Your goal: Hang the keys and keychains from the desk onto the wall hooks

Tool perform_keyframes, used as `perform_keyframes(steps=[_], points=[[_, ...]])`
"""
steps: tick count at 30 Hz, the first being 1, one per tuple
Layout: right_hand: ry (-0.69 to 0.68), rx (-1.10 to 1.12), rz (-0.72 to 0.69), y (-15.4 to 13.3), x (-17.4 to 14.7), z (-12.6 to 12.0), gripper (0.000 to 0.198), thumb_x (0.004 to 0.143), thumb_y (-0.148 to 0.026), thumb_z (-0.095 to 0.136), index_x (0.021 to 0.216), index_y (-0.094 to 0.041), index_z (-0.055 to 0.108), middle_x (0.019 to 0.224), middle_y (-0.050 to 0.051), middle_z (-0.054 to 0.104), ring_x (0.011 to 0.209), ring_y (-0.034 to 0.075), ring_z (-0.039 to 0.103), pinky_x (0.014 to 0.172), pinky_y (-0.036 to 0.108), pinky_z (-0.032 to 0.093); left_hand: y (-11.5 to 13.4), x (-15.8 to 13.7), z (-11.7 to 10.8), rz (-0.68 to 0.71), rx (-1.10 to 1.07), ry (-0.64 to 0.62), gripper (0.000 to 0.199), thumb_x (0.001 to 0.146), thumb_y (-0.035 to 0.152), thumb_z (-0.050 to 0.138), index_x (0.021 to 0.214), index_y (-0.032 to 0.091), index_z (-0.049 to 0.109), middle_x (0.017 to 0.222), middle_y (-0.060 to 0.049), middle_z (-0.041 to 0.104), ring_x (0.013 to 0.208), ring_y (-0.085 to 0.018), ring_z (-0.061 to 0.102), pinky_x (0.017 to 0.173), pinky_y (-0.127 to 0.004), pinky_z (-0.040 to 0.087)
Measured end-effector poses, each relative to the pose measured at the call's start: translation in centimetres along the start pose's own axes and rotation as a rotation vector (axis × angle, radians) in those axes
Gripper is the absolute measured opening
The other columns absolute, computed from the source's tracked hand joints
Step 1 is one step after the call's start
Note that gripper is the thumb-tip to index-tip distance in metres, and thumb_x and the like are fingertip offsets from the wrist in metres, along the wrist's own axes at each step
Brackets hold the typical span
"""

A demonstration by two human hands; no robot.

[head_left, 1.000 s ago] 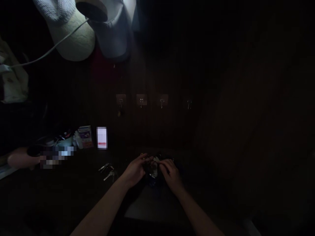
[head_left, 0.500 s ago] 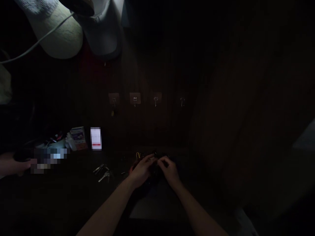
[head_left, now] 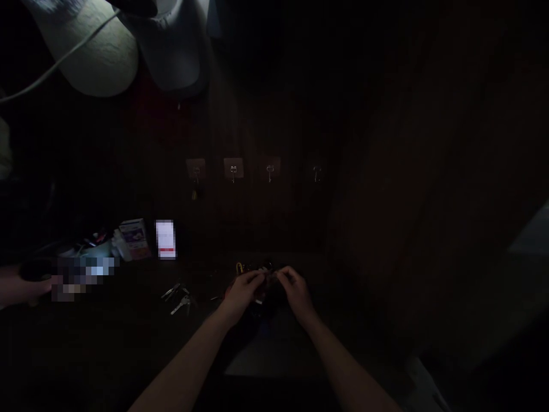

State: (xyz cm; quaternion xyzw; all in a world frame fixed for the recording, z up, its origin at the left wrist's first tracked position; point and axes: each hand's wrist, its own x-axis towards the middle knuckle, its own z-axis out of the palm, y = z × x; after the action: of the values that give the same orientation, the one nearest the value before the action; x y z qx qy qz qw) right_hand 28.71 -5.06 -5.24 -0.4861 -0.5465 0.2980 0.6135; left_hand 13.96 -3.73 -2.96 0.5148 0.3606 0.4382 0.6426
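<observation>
Reaching forward over a very dim tabletop (head_left: 107,343), both bare forearms run up from the bottom edge and converge near the middle of the view. The left hand (head_left: 242,292) comes in from the lower left with its wrist straight, fingers curled and tips drawn together toward the right. The right hand (head_left: 295,289) mirrors it from the lower right, knuckles up, thumb and forefinger pinched toward the left. The 2 sets of fingertips almost meet, and between them sits a small dark object (head_left: 266,283) with a faint glint of metal; both hands appear to pinch it, though the light is too poor to name it or to see how firmly either hand grips. It is held low, just over the table's far part, with a small yellow clip (head_left: 239,268) just beyond the left fingertips.

To the left of the left hand, well apart from it, a loose bunch of keys (head_left: 178,298) lies flat on the table. On the wall behind, 4 small hooks (head_left: 234,170) hang in a row, the leftmost carrying something small. Farther left stand a white box (head_left: 134,237) and a blurred white card (head_left: 165,239). At the upper left, 2 pale caps (head_left: 98,57) hang with a white cord (head_left: 55,66) across them. Another person's hand (head_left: 21,286) rests at the left edge.
</observation>
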Motion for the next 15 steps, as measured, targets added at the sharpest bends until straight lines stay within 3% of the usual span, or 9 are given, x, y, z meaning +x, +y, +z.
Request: perform_keyframes(steps=[4, 9, 15], points=[[-0.025, 0.039, 0.016, -0.24, -0.04, 0.07, 0.024, 0.076, -0.043, 0.052, 0.067, -0.021, 0.05, 0.061, -0.004, 0.049, 0.059, 0.013, 0.046, 0.058, 0.022, 0.037, 0.1, 0.19, -0.17, 0.04, 0.058, -0.002, 0.039, 0.07, 0.042, 0.065, 0.097, 0.014, 0.069, 0.078, -0.005, 0.066, 0.067, -0.013, 0.056, 0.057, -0.021, 0.04], [-0.029, 0.032, 0.004, -0.62, -0.17, 0.17, 0.023, 0.076, -0.044, 0.05, 0.07, -0.021, 0.05, 0.063, -0.004, 0.049, 0.061, 0.013, 0.046, 0.059, 0.022, 0.038, 0.64, 0.0, -0.14, 0.078, 0.146, -0.003, 0.033, 0.074, 0.038, 0.061, 0.1, 0.018, 0.069, 0.081, -0.004, 0.068, 0.07, -0.015, 0.058, 0.062, -0.023, 0.042], [-0.064, 0.029, 0.049, -0.87, -0.3, 0.32, 0.024, 0.074, -0.042, 0.051, 0.064, -0.021, 0.047, 0.058, -0.005, 0.043, 0.056, 0.012, 0.043, 0.053, 0.021, 0.036, 0.55, 0.19, -0.41, 0.217, 0.308, 0.058, 0.02, 0.074, 0.03, 0.061, 0.089, 0.02, 0.069, 0.08, -0.002, 0.068, 0.074, -0.016, 0.059, 0.069, -0.024, 0.042]])
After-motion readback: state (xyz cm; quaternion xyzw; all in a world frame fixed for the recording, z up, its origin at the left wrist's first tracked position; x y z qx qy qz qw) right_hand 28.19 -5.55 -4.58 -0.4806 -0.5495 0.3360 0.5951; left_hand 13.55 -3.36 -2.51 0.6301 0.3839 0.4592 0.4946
